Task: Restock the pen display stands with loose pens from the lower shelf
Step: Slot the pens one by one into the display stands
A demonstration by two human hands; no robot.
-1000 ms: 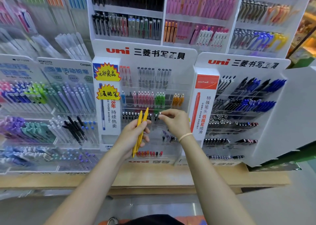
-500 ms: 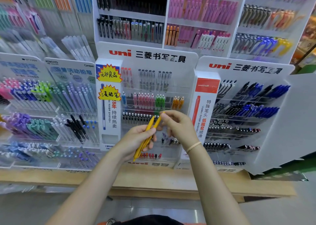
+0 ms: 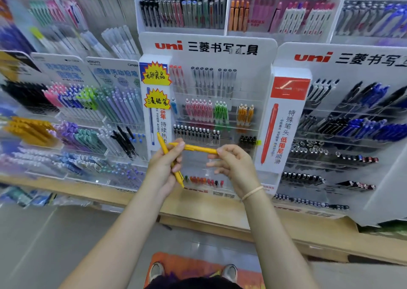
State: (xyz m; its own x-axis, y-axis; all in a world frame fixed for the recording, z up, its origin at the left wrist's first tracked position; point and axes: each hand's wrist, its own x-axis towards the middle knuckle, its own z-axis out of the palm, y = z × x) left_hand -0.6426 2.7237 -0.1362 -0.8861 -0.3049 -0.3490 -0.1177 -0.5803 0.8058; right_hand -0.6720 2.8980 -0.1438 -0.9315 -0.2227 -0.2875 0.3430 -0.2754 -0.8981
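In front of the white uni pen display stand (image 3: 207, 49), my left hand (image 3: 161, 170) grips one slim yellow plastic pen (image 3: 170, 160) upright while my right hand (image 3: 233, 163) pinches another yellow pen (image 3: 196, 149) lying crosswise, below the orange pen row (image 3: 244, 115)

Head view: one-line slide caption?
Left hand grips one yellow pen while right hand pulls a second yellow pen sideways before the uni display stand.
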